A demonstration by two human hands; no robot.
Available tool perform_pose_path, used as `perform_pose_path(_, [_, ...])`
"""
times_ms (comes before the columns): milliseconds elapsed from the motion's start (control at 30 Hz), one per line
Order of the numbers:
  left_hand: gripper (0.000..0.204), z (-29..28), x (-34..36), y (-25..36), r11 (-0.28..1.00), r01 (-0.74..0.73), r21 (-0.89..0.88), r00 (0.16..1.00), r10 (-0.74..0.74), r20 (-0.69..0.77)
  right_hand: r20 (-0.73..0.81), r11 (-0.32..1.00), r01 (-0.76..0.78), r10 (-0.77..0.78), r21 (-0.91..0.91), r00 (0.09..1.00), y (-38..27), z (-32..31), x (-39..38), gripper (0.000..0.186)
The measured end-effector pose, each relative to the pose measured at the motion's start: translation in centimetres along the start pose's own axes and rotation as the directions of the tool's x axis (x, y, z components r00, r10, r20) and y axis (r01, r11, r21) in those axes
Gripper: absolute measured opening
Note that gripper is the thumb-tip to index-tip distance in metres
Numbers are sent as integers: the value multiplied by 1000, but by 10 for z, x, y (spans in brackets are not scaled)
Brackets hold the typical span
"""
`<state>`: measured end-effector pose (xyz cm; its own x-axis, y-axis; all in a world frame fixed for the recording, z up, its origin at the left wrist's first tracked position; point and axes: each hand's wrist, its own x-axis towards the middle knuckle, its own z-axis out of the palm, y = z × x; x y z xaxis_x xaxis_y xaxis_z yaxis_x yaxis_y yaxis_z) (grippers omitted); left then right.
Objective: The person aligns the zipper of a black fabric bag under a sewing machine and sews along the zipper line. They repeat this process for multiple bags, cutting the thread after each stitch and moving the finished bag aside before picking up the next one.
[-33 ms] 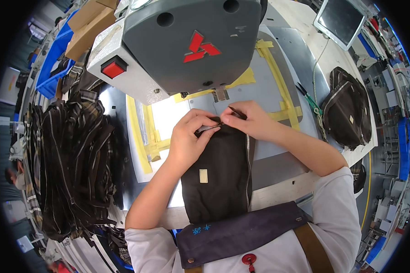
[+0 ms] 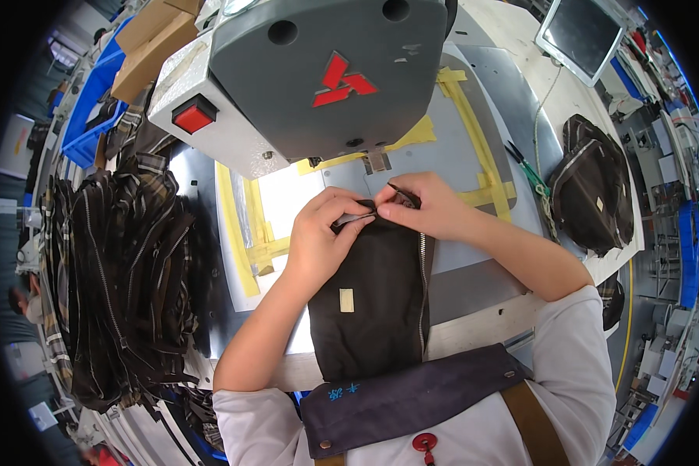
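A dark brown fabric piece (image 2: 373, 295) with a metal zipper down its right edge and a small pale patch lies in front of me, its near end at my apron. My left hand (image 2: 324, 225) pinches the far left edge of this piece. Close beside it, my right hand (image 2: 423, 203) grips the far right edge, thumb and fingers pressed together on the cloth. Both sets of fingertips nearly meet at the top edge, where a folded bit of fabric shows. Just beyond them is the grey sewing machine head (image 2: 326, 78), with its presser foot (image 2: 377, 161) above the plate.
A heap of dark zippered fabric pieces (image 2: 116, 279) lies at the left. Green-handled scissors (image 2: 532, 175) and more dark pieces (image 2: 594, 190) are at the right. Yellow tape (image 2: 481, 155) borders the work plate. Behind stand a blue bin (image 2: 93, 144), a cardboard box (image 2: 155, 46) and a screen (image 2: 581, 35).
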<state>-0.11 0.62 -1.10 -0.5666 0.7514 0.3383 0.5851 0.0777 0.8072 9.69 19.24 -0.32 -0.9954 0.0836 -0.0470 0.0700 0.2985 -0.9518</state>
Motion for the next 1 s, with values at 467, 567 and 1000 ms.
perform_pose_path(467, [13,-5,2,2,973,231,-25,973,-231,-13,-224,967,187,-222,-171,949,3,12,-8,16])
perform_pose_path(567, [13,-6,2,1,964,255,-68,967,-254,24,-192,950,208,-254,-232,948,-2,9,-7,14])
perform_pose_path(1000, [15,-2,1,5,966,238,-100,971,-233,62,27,947,189,-188,-259,982,-9,-5,5,8])
